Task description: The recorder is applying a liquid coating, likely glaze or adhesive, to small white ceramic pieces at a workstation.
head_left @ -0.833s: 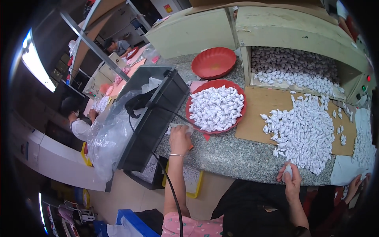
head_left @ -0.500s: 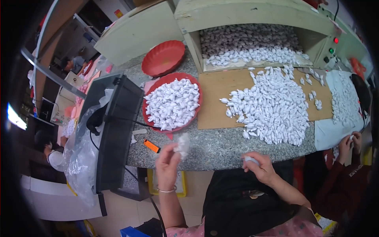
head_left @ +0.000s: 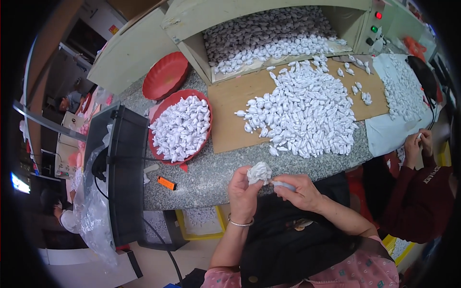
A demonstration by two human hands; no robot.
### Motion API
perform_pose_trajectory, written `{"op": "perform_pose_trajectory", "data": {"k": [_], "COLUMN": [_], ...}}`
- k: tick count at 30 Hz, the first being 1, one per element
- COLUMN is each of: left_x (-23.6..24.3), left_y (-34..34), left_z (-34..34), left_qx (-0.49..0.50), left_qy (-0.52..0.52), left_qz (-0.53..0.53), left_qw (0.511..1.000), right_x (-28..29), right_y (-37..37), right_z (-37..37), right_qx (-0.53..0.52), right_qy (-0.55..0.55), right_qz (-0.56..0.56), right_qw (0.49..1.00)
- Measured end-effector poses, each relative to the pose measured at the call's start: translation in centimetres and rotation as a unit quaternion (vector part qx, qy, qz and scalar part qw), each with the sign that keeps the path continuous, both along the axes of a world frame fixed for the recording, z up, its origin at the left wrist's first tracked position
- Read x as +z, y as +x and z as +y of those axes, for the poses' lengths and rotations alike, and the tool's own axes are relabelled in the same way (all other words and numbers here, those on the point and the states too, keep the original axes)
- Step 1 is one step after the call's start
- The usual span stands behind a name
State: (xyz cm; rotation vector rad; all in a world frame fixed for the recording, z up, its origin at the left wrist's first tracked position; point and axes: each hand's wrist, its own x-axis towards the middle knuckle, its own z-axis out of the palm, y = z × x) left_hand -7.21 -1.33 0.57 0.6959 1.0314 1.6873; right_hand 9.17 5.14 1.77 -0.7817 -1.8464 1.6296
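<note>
My left hand (head_left: 243, 192) pinches a white, lumpy moulded piece (head_left: 260, 172) between thumb and fingers, above the bench's front edge. My right hand (head_left: 303, 193) is closed round the pale grey handle of a small hand tool (head_left: 285, 185). The tool's tip points at the white piece, close to my left fingertips; whether they touch I cannot tell. Beyond my hands lies a large heap of small white moulded figures (head_left: 312, 115) on a brown board (head_left: 230, 137). To the left, a red scalloped bowl (head_left: 209, 126) is filled with similar white figures.
A second red bowl (head_left: 165, 77) sits behind the full one. An orange cutter-like tool (head_left: 166, 183) lies near a dark plastic crate (head_left: 127, 177). At the back, a beige cabinet (head_left: 192, 60) holds many more pieces. On the right, a co-worker's hands (head_left: 417, 144) work beside a white cloth (head_left: 384, 137).
My left hand has moved right with the white piece, and my right hand has come slightly left with the tool; the two now meet. The whole view has shifted and tilted.
</note>
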Motion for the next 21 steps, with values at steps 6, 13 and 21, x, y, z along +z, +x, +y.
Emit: {"op": "perform_pose_trajectory", "data": {"k": [6, 13, 21], "left_x": [3.0, 4.1, 3.6], "left_y": [-5.8, -14.3, -18.7], "left_z": [1.6, -3.6, -3.9], "left_qx": [0.204, 0.409, 0.378], "left_qy": [0.097, 0.018, -0.159], "left_qz": [-0.039, 0.397, 0.792], "left_qw": [0.973, 0.821, 0.452], "right_x": [-0.9, -0.7, -1.4], "right_y": [1.3, 1.5, 4.6], "right_z": [-0.2, 0.8, 1.7], "right_qx": [0.03, 0.009, -0.079], "right_qy": [-0.026, -0.074, -0.146], "right_qz": [-0.015, 0.044, 0.096], "right_qw": [0.999, 0.996, 0.981]}}
